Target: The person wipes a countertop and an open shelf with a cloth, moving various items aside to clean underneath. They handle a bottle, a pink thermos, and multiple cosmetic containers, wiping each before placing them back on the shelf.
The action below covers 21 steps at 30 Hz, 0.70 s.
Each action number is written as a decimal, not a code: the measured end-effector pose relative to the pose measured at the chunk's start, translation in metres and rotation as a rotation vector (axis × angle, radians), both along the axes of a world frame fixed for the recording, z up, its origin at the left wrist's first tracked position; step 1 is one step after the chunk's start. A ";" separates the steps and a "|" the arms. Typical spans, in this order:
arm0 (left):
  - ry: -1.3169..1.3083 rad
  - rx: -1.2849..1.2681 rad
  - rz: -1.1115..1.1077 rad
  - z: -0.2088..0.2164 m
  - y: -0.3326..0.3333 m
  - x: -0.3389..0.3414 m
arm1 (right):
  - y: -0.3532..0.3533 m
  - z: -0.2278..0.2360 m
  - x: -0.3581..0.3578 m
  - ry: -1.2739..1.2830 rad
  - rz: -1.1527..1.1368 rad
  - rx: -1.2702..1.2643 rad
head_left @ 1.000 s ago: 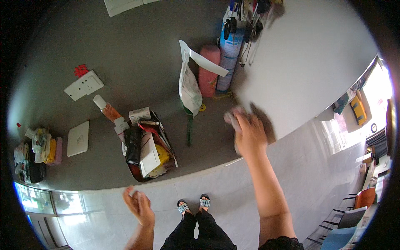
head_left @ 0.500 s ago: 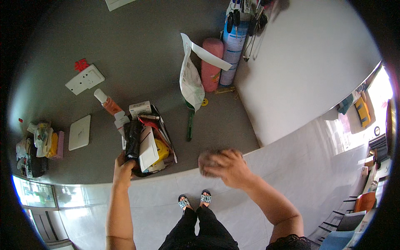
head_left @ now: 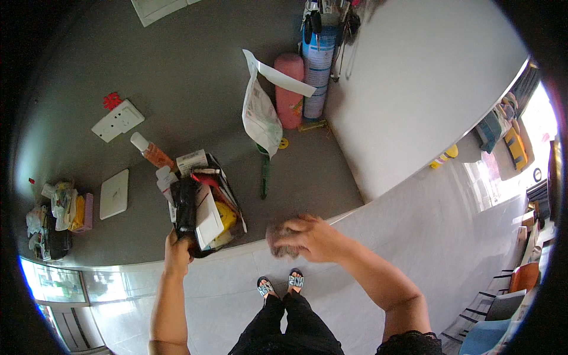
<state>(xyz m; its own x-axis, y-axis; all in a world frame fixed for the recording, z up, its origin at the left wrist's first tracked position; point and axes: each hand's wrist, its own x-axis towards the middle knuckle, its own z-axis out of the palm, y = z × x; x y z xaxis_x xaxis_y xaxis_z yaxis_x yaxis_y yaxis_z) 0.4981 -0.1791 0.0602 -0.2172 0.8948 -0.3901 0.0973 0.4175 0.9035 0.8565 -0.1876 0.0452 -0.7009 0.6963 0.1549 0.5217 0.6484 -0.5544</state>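
My left hand [head_left: 177,253] is closed around the near left corner of a dark open box [head_left: 235,198] at the counter's front edge. A long black object [head_left: 186,206], a white card [head_left: 207,222], a yellow item [head_left: 226,214] and a small white carton [head_left: 192,160] are packed in it. To the right, just over the front edge, my right hand [head_left: 316,238] is closed on a crumpled grey-brown cloth [head_left: 276,241], smeared by motion. Behind the box stands a bottle of orange liquid [head_left: 155,152] with a white cap.
A white packet [head_left: 260,112] with a green handle-like piece [head_left: 264,177] leans near a pink bottle [head_left: 289,89] and a blue spray can [head_left: 318,71]. A white panel [head_left: 414,89] borders the counter [head_left: 319,177] on the right. Plastic-wrapped items [head_left: 61,201] sit far left.
My right hand and the cloth have shifted left, and the cloth now hangs past the counter's front edge. My left hand keeps its grip on the box. The whole view has shifted slightly.
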 end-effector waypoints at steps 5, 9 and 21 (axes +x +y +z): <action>0.043 0.083 -0.068 -0.007 -0.029 -0.002 | -0.011 0.004 0.047 -0.116 -0.555 0.289; -0.179 0.014 -0.131 -0.002 -0.041 0.032 | -0.019 0.009 0.045 -0.124 -0.819 0.335; 0.049 0.238 -0.533 0.000 -0.012 0.166 | -0.096 0.033 0.068 0.234 -0.807 -0.283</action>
